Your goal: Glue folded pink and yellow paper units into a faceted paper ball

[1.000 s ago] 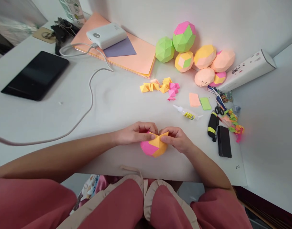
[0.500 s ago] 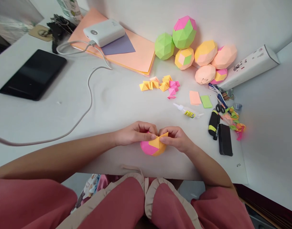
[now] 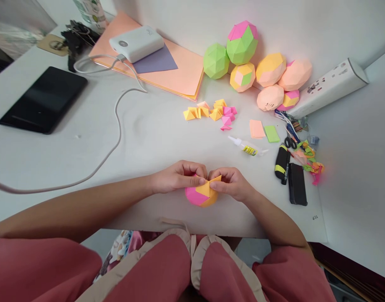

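Observation:
Near the table's front edge, a pink and orange folded-paper ball [image 3: 199, 196] is between my two hands. My left hand [image 3: 186, 175] is closed on its left upper side, thumb lying across the top and fingers curled behind. My right hand [image 3: 230, 181] pinches an orange flap at the ball's right upper rim, its pointed corner standing up past the thumb. The ball's far side is hidden by my fingers. Beyond my hands lie several small folded orange pieces [image 3: 191, 113] and pink pieces [image 3: 226, 119], and a glue bottle [image 3: 249, 149] on its side.
Finished-looking paper balls [image 3: 242, 44] rest against the wall. Peach and green paper squares [image 3: 257, 128] lie before them. At right are a black-and-yellow cutter [image 3: 282, 161], a black case [image 3: 297, 184] and scissors [image 3: 289, 143]. Leftward are a white power bank [image 3: 137, 43], its cable and a black tablet [image 3: 44, 100].
Almost nothing differs. Both hands keep the same hold on the paper ball, and the whole view has shifted by a hair.

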`<control>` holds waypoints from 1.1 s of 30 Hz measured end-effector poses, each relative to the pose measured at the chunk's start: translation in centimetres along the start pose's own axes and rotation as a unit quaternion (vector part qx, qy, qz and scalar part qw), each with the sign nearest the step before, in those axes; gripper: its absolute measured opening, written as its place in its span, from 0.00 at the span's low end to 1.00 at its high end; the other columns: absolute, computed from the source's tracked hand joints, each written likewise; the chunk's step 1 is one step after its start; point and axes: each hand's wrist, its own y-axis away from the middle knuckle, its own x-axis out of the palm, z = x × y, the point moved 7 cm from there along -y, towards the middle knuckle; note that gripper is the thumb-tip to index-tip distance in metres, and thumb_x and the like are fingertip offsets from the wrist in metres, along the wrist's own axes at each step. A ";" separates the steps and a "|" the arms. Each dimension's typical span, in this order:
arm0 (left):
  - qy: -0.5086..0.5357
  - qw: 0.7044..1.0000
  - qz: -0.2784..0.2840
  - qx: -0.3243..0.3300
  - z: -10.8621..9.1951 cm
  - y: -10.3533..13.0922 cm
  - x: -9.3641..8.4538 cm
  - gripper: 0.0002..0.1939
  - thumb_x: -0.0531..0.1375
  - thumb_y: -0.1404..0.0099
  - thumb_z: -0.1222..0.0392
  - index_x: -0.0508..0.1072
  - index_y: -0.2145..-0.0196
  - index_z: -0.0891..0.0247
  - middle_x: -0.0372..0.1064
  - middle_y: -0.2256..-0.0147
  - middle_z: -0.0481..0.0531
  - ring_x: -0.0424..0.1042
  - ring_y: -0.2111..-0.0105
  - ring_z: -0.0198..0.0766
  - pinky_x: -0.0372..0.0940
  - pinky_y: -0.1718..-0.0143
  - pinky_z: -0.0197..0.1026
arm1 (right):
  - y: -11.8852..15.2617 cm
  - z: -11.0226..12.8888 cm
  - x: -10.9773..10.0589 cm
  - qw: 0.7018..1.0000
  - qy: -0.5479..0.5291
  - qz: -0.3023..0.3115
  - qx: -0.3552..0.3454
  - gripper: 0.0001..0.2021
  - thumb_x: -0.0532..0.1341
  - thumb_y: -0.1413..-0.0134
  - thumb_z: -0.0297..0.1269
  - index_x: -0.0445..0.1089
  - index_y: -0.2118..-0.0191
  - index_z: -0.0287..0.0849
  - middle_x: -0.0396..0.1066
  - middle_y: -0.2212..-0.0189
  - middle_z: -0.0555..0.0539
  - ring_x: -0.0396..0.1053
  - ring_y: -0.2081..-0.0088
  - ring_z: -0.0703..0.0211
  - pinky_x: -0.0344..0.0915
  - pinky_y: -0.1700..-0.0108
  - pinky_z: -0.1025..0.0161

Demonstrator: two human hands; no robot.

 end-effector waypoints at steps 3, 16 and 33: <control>0.001 1.000 0.000 -0.003 0.0 0.0 0.0 0.11 0.58 0.39 0.59 0.66 0.76 0.66 0.60 0.71 0.48 0.59 0.71 0.33 0.57 0.69 0.37 | 0.1 0.0 0.0 1.000 0.000 0.002 -0.002 0.10 0.66 0.56 0.40 0.70 0.75 0.39 0.66 0.77 0.52 0.61 0.75 0.67 0.58 0.74 0.68; 0.000 0.999 -0.032 0.020 0.1 0.0 -0.4 0.13 0.57 0.37 0.50 0.70 0.62 0.63 0.64 0.61 0.52 0.64 0.61 0.39 0.62 0.59 0.41 | 0.3 0.3 -0.1 0.999 -0.004 -0.006 -0.046 0.06 0.66 0.55 0.37 0.71 0.76 0.40 0.67 0.76 0.51 0.64 0.73 0.65 0.61 0.71 0.65; 0.034 0.987 -0.111 0.113 -0.5 -0.3 -1.9 0.37 0.64 0.43 0.61 0.52 0.40 0.46 0.57 0.44 0.54 0.63 0.49 0.44 0.64 0.51 0.51 | 1.4 3.7 -1.0 0.916 0.249 -0.111 -0.294 0.04 0.59 0.47 0.35 0.67 0.70 0.44 0.67 0.69 0.47 0.64 0.66 0.58 0.63 0.62 0.57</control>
